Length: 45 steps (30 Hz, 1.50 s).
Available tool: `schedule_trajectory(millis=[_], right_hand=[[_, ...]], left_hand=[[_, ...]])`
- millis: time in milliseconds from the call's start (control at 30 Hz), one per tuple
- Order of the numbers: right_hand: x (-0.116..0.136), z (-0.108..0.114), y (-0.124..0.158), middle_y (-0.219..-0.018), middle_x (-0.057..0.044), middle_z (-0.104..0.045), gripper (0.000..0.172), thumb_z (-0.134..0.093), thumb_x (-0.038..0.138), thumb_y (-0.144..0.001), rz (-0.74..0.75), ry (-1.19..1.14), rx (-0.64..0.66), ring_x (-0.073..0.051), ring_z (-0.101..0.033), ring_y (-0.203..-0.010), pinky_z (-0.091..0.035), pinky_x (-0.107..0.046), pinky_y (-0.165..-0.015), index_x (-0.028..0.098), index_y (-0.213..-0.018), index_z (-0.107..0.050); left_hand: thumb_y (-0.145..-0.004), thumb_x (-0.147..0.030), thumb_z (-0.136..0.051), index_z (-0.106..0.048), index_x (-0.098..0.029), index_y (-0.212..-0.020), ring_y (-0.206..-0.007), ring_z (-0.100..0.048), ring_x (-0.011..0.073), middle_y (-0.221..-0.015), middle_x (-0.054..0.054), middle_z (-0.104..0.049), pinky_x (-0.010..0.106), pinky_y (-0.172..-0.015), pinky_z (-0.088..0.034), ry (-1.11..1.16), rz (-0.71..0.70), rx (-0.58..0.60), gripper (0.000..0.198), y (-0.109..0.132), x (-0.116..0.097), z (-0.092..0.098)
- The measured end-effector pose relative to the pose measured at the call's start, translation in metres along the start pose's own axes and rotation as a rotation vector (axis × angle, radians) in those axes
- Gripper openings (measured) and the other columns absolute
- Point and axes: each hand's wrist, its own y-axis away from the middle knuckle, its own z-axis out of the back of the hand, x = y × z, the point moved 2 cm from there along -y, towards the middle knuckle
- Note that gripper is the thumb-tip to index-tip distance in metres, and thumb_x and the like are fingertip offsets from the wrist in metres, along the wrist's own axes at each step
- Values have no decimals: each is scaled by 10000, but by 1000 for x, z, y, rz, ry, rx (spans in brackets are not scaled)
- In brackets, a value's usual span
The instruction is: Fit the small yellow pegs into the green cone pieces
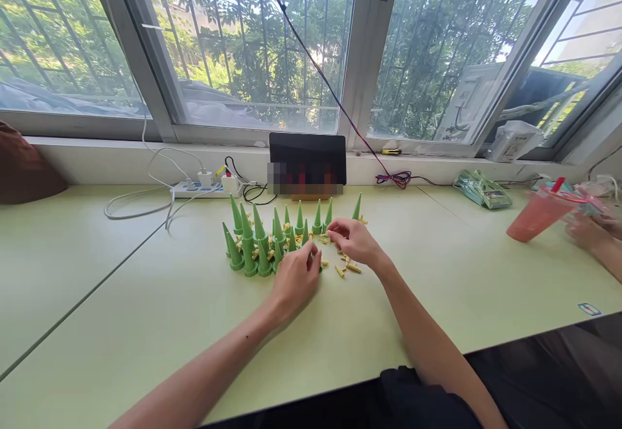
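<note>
Several green cones (250, 247) with round bases stand upright in a cluster on the table, points up. Small yellow pieces (354, 267) lie scattered between the cones and to their right. My left hand (297, 272) is at the front right of the cluster, fingers curled in and closed against the nearest cones. What it grips there is hidden. To the right, my right hand (357, 240) has thumb and fingertips pinched together just above the yellow pieces. Anything between those fingertips is too small to make out. One more green cone (357, 207) stands apart behind my right hand.
A dark tablet (307, 157) leans upright behind the cones. A power strip (201, 189) with white cables lies at the back left. To the right are a bundled cable (401, 178), a green plastic packet (483, 189), a pink cup (539, 214) and another person's hand (590, 229).
</note>
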Motion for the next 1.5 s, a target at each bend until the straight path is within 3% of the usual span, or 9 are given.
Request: schedule_trajectory(millis=[133, 333, 467, 600, 733, 833, 1000, 1267, 1500], right_hand=[[-1, 2, -2, -752, -29, -663, 154, -537, 292, -871, 34, 124, -98, -133, -576, -673, -447, -245, -640, 169, -834, -621], [0, 1, -2, -743, -30, -662, 158, -527, 286, -878, 34, 179, -128, -139, -585, -672, -442, -244, -636, 170, -841, -627], [1, 1, -1, -746, -28, -660, 150, -523, 274, -877, 43, 198, -148, -134, -575, -663, -437, -242, -639, 171, -840, -626], [0, 1, -2, -764, -30, -663, 147, -519, 265, -878, 49, 197, -152, -131, -573, -661, -442, -243, -646, 170, -844, -626], [-1, 1, -2, -770, -36, -663, 145, -520, 263, -879, 44, 184, -145, -135, -584, -679, -451, -244, -655, 167, -856, -626], [-1, 1, -2, -764, -38, -662, 149, -517, 262, -879, 51, 179, -147, -136, -589, -681, -456, -243, -652, 163, -857, -626], [0, 0, -1, -752, -37, -665, 150, -519, 269, -876, 60, 191, -154, -137, -584, -661, -453, -245, -632, 168, -844, -625], [-3, 0, -2, -729, -20, -661, 152, -525, 276, -873, 97, 197, -201, -134, -564, -621, -440, -251, -608, 180, -819, -629], [15, 4, 4, -765, -24, -662, 176, -521, 310, -898, 198, 97, -357, -122, -552, -593, -437, -246, -571, 177, -860, -631]], left_hand=[[-934, -329, -436, -567, -219, -855, -542, -506, 153, -613, -8, -588, 257, -551, -294, -105, -5, 85, 188, 2, 2, -3], [-942, -373, -434, -624, -234, -1003, -561, -552, 173, -625, 6, -616, 259, -548, -307, -156, -1, 138, 244, 2, 1, -4], [-956, -358, -409, -665, -255, -1111, -653, -606, 184, -747, 40, -684, 265, -601, -357, -149, -18, 188, 316, 2, -3, -3], [-968, -332, -377, -646, -266, -1233, -828, -642, 215, -955, 80, -702, 287, -681, -399, -170, -60, 244, 383, 3, -5, -3], [-981, -331, -339, -604, -294, -1286, -824, -634, 219, -931, 75, -648, 285, -654, -387, -250, -96, 285, 405, 4, -5, -4], [-995, -341, -304, -589, -285, -1256, -795, -625, 207, -942, 67, -614, 279, -625, -368, -290, -124, 266, 391, 5, -5, -6], [-1007, -427, -256, -613, -234, -1049, -749, -609, 201, -904, 59, -572, 284, -599, -353, -333, -126, 243, 408, 7, -3, -11], [-972, -423, -378, -578, -207, -987, -777, -615, 223, -945, 67, -598, 304, -620, -372, -310, -100, 246, 295, 5, 0, -12], [-960, -452, -417, -560, -194, -926, -729, -583, 181, -861, 42, -625, 290, -658, -403, -10, -60, 35, 296, 0, -1, -2]])
